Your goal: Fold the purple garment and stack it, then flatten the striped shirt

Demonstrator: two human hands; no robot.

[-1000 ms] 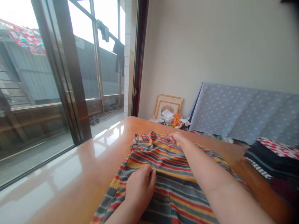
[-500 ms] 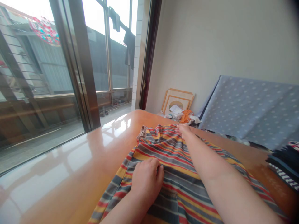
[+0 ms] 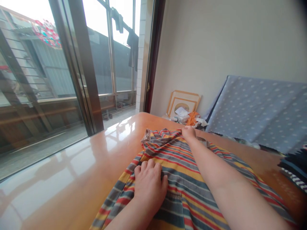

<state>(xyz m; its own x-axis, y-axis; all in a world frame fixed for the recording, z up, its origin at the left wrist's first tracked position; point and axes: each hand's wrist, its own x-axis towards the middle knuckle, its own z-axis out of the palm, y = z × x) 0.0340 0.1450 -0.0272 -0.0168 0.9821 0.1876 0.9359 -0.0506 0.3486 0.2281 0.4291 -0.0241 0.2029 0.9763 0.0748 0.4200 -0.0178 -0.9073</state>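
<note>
1. We see the striped knit garment (image 3: 178,182) (bands of red, yellow, grey and navy) lying on the glossy wooden table (image 3: 72,172). It sits towards the table's right side, well in from the edge along the glass door (image 3: 94,60), and runs off the bottom of the view at the near edge.
2. Its long axis runs from the table's far edge towards us, with the stripes crossing it. A ribbed edge (image 3: 145,135) stands at the far end, left of centre.
3. Our left hand (image 3: 150,188) lies on the near middle of the cloth, its fingers (image 3: 150,166) together and pressing down. We cannot tell whether they pinch a fold.
4. Our right hand (image 3: 189,132) reaches across to the garment's far end, so it is the nearer hand to that end. It touches the far edge right of the ribbed edge, with its fingers curled out of sight (so we cannot say if they are clamped on the cloth).
5. Along the table's far edge sit a pale polka-dot blue cloth (image 3: 256,108), an orange cloth (image 3: 193,118) and wooden picture frames (image 3: 183,103). A dark folded stack of clothes (image 3: 294,167) lies at the table's right edge, well apart from the right hand.
</note>
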